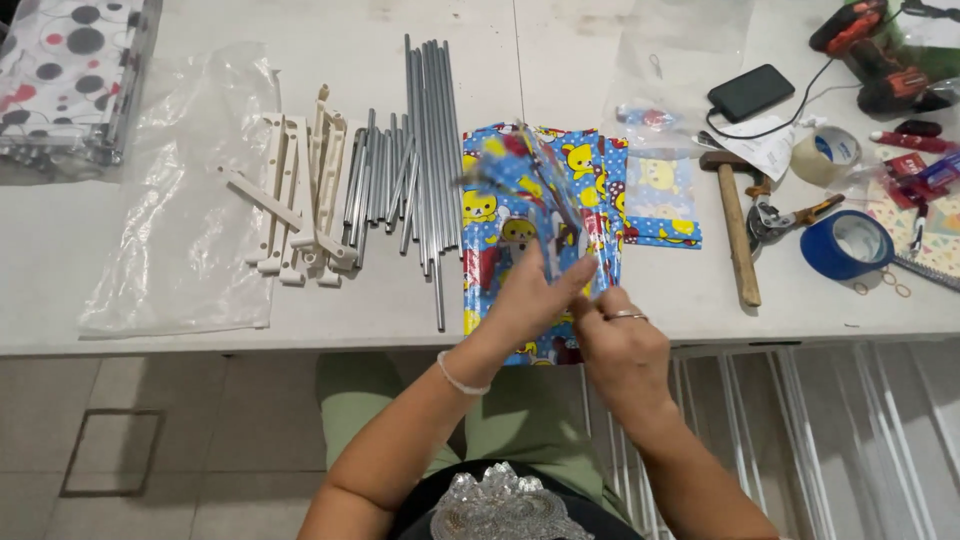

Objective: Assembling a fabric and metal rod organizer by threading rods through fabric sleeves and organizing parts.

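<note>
- White surface (600,320) carries metal tubes (430,150) and plastic connectors (300,200).
- Left hand (535,300) and right hand (620,345) both grip the cartoon-print sheet (500,215), seemingly unfolding it.
- Spreading it flat needs room.

Looks like a home workshop: white worktable (60,250) over tiled floor, hammer (738,235), pliers (785,218), tape rolls (848,243) and cordless drill (880,50) at upper right.

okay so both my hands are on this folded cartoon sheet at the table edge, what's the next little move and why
Probably spread the colourful printed sheet flat before reaching for the metal rods. Your left hand and right hand both pinch its lifted, blurred folds, and part of it hangs over the table edge.
</note>
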